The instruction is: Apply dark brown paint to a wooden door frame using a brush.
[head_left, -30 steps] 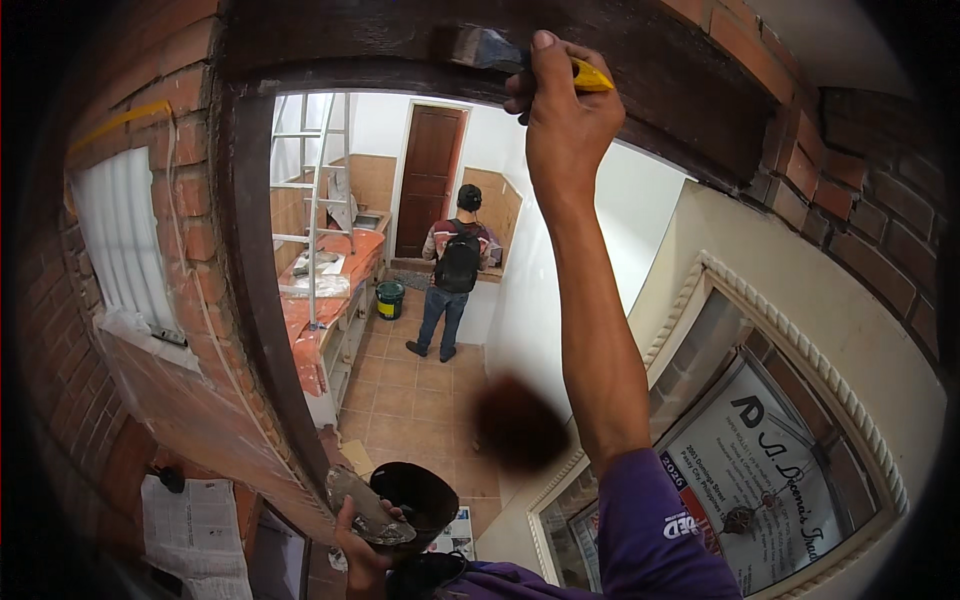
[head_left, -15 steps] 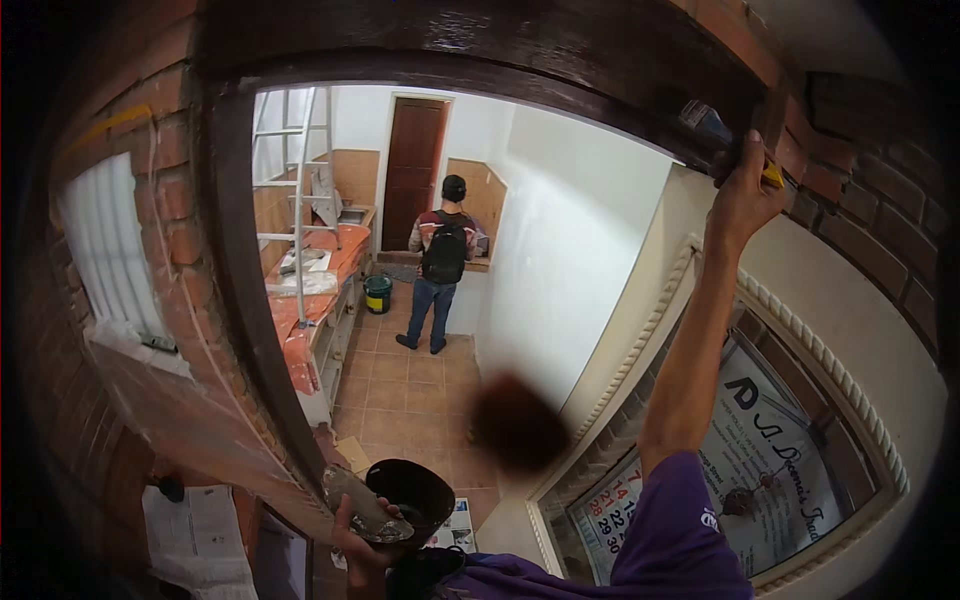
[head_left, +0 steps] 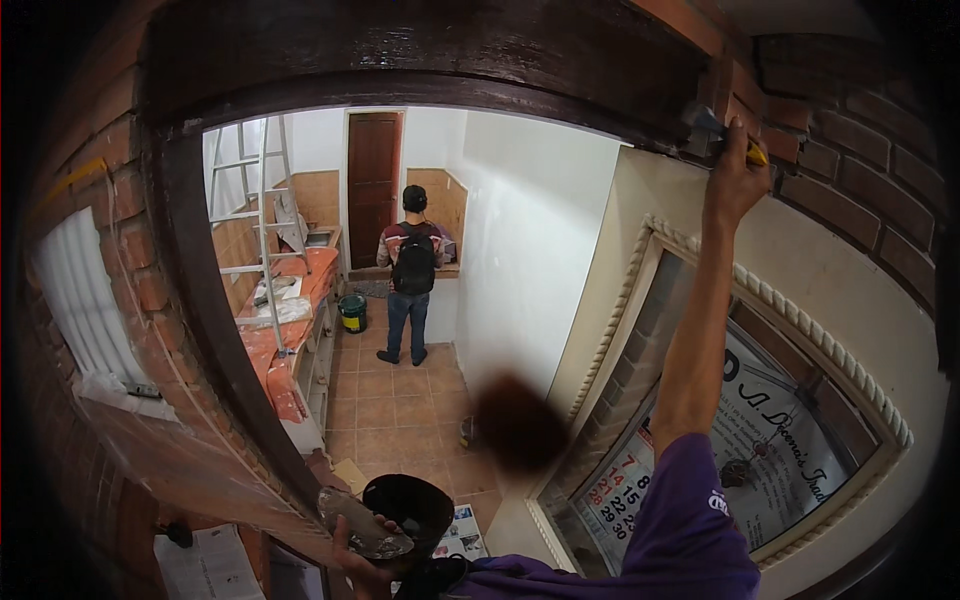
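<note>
My right hand (head_left: 738,185) is raised to the upper right corner of the dark brown door frame (head_left: 420,50). Its fingers are closed round a paintbrush (head_left: 708,124) with a yellow handle end, and the brush head is at the frame. Low in the view, my left hand (head_left: 355,560) grips a cloudy, clear-looking container (head_left: 362,527), its fingers wrapped round the side. Right beside that container is a round black tub (head_left: 412,508) with a dark inside; whether the hand also supports it I cannot tell.
A person (head_left: 410,270) with a backpack stands in the tiled room beyond. A ladder (head_left: 265,220) rises by the orange-covered counter (head_left: 290,330), near a dark bucket (head_left: 352,313). A framed window (head_left: 740,450) is on the right. A brown blur (head_left: 515,425) hides part of the middle.
The view has shifted, so the doorway sits further left and lower. My right hand and paintbrush are closer to the frame's right corner. My left hand still grips the container.
</note>
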{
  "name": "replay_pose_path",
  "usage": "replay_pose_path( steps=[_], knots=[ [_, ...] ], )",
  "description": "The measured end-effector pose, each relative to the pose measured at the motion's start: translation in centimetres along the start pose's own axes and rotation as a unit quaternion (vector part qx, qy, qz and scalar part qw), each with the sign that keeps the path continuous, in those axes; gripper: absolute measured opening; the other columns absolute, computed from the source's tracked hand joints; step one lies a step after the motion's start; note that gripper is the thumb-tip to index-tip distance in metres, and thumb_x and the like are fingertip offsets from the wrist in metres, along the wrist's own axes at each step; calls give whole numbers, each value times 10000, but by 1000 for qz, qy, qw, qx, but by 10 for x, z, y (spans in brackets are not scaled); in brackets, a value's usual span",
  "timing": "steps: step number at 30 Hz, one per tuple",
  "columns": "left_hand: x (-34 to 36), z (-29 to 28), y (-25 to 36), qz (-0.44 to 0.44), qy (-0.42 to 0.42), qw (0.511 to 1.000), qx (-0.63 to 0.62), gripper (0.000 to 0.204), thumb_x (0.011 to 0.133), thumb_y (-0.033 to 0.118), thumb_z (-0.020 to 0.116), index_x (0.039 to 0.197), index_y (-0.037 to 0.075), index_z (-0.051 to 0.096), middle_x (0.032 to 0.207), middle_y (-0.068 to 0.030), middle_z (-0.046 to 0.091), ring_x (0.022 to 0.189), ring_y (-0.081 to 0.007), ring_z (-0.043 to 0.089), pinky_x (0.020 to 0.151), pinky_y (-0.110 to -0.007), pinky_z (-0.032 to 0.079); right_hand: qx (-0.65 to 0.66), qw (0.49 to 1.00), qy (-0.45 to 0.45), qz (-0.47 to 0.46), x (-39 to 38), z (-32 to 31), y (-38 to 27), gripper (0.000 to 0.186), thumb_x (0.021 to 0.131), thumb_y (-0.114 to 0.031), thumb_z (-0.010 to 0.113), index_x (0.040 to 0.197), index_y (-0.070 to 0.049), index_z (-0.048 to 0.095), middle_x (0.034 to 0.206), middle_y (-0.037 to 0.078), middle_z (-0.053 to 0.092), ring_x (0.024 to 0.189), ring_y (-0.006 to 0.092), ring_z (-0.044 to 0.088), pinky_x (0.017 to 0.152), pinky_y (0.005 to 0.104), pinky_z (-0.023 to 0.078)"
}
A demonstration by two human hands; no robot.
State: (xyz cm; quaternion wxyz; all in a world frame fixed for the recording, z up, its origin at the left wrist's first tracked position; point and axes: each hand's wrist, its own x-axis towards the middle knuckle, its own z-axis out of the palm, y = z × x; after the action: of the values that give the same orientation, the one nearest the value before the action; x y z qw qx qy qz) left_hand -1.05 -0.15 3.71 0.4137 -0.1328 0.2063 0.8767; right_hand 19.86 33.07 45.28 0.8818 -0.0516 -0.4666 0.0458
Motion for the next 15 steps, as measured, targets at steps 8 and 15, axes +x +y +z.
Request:
replay_pose_path(
  steps=[8,15],
  knots=[
    [-3,6,-2,4,16,1000,20,443,738,457,575,947,73,507,778,-81,536,701,-230,529,676,-361,451,-39,997,-49,-44,30,15,7,250,819,-236,635,860,10,618,671,7,578,617,47,499,570,198,414],
    [-4,3,-4,-7,32,999,7,446,749,457,566,963,71,502,770,-84,541,695,-235,535,669,-365,456,-85,981,-78,-158,23,48,5,255,801,-247,651,862,1,635,751,93,646,693,112,592,647,245,466]
  ],
)
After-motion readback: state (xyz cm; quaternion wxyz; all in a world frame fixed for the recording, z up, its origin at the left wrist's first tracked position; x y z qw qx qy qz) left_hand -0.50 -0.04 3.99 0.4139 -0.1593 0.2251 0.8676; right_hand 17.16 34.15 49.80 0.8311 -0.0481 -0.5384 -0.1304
